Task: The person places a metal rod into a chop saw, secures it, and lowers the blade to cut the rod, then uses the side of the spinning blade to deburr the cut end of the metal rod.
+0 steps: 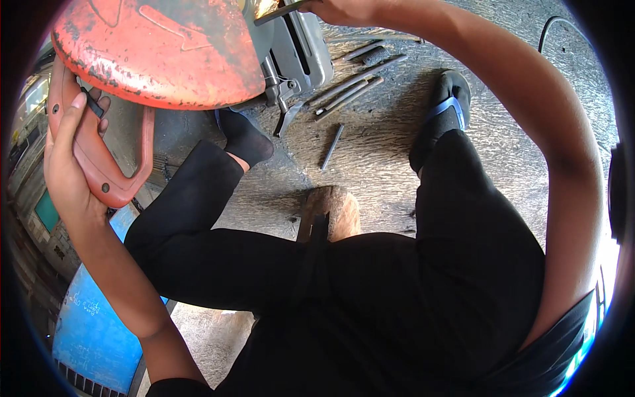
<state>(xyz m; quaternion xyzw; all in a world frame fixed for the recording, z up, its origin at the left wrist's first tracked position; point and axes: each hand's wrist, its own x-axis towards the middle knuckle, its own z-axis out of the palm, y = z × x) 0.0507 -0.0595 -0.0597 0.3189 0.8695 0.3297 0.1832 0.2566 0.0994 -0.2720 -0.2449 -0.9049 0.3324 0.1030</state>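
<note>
A cut-off saw with a worn orange-red guard stands at the upper left. My left hand is wrapped round its red handle, the fingers by the black trigger. At the top edge my right hand grips a dark flat metal bar, which reaches to the grey cutting disc. An orange-yellow glow, like sparks, shows there. The fingertips of my right hand are partly cut off by the picture's edge. Beside the disc lies the saw's grey base with its clamp screw.
Several metal rods lie on the rough floor right of the saw, and a short piece lies nearer. A wooden block is between my legs. My feet flank these. A blue panel stands at the left; a black cable curves at the upper right.
</note>
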